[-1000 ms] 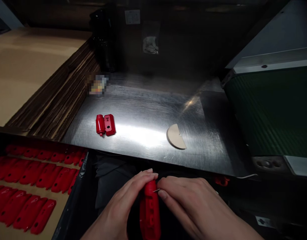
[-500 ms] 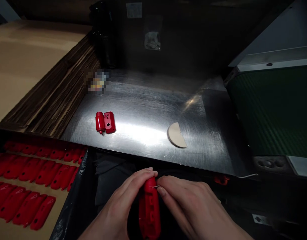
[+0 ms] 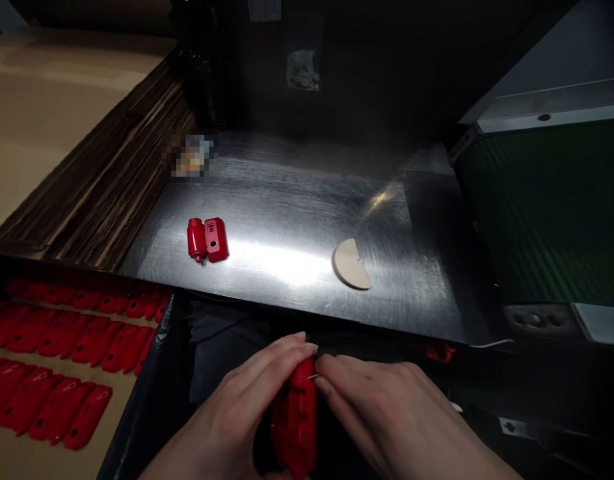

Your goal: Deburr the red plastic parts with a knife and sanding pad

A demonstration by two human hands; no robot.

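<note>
Low in the middle of the head view, my left hand [image 3: 247, 393] is wrapped round a red plastic housing [image 3: 301, 427], held upright with its notched inner side showing. My right hand [image 3: 381, 400] pinches a thin metal piece [image 3: 313, 377], whose tip touches or nearly touches the housing's upper right edge. Its other end is hidden by the fingers. On the metal table [image 3: 267, 200], a red cylindrical part [image 3: 197, 240] lies beside a flat red part [image 3: 217, 239] at the left. A beige half-disc [image 3: 351, 265] lies to the right.
Rows of red housings [image 3: 89, 417] fill a box at the lower left. Stacked cardboard [image 3: 51, 100] stands at the left. A green conveyor belt [image 3: 551, 213] runs along the right. A bag of small pale items [image 3: 303, 70] hangs at the back.
The view has shifted slightly, so the table and its parts appear a little higher and further left. The red housing has turned slightly in my left hand. Both hands keep their grip.
</note>
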